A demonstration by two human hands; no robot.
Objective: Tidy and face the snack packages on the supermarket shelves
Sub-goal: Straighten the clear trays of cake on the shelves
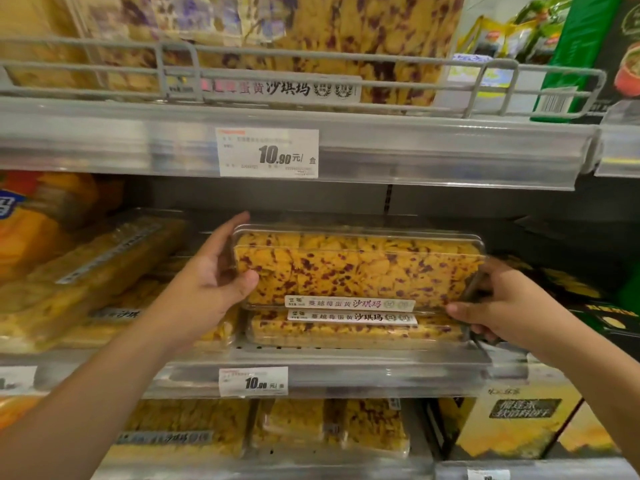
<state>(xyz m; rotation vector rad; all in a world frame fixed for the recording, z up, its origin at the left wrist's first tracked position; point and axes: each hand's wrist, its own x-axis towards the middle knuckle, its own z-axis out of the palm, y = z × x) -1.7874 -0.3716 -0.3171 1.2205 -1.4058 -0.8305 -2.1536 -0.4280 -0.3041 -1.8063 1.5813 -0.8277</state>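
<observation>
A clear plastic box of yellow, purple-flecked snack cake (356, 268) stands tilted on its long edge on the middle shelf, white label strip facing out. It rests on top of a second, flat-lying box of the same kind (353, 329). My left hand (211, 282) grips the upper box's left end, thumb on the front and fingers behind. My right hand (498, 303) holds its right end, thumb along the lower front corner, fingers curled round the side.
More clear boxes lean at the left of the same shelf (90, 271). Dark boxes (588, 299) stand at the right. The shelf rail (311, 372) carries a price tag (253, 382). A wire fence (311, 81) fronts the upper shelf; further boxes fill the lower shelf (329, 427).
</observation>
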